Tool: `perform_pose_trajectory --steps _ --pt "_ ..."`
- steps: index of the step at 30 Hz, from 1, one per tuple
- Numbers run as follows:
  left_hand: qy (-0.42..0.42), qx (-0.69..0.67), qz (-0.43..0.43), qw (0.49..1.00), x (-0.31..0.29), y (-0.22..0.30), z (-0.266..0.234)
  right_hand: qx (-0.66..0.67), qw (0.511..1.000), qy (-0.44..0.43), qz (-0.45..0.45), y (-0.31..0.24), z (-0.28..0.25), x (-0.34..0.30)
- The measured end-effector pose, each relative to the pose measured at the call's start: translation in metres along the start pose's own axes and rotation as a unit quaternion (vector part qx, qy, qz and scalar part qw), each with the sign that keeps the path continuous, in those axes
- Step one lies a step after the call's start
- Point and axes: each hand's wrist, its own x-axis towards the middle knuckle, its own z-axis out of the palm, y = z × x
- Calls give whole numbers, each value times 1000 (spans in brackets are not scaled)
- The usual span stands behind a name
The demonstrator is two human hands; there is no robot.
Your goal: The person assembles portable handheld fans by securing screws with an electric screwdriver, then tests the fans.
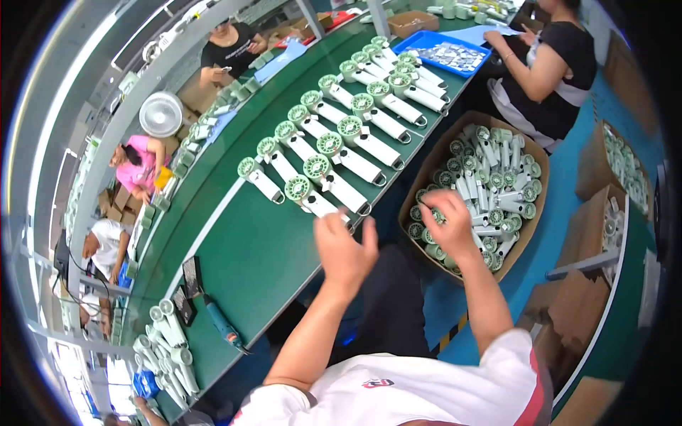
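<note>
Rows of small handheld fans [352,130], with round light-green heads and white handles ending in loops, lie on the green work table. My left hand [346,250] is at the handle end of the nearest fan [298,189], its thumb spread away from the fingers. It is slightly blurred and covers that end, so contact is unclear. Over the near left part of a cardboard box [543,206] is my right hand [449,221], thumb and forefinger pinched together. A small dark bit shows at its fingertips, too small to name. Many more fans [490,177] fill the box.
A blue-and-black power screwdriver [222,323] and black blocks [186,302] lie to the left, beyond them a pile of fan parts [167,348]. A blue tray [476,67] of small pieces stands at the far end. A co-worker [550,71] sits there; others work across the line.
</note>
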Motion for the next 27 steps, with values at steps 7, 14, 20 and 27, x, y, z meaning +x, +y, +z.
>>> perform_pose_trajectory --steps 7,14,20,27 --pt "-26 93 -289 953 50 -25 28 -241 936 -242 90 -25 107 118" --pt "-89 126 -303 940 55 -32 37 -310 867 -364 142 -17 139 139" --pt "-134 170 -299 929 60 -32 36 -320 879 -334 121 11 146 138" --pt "-194 228 -309 903 58 -37 30 -246 929 -211 180 -3 131 99"
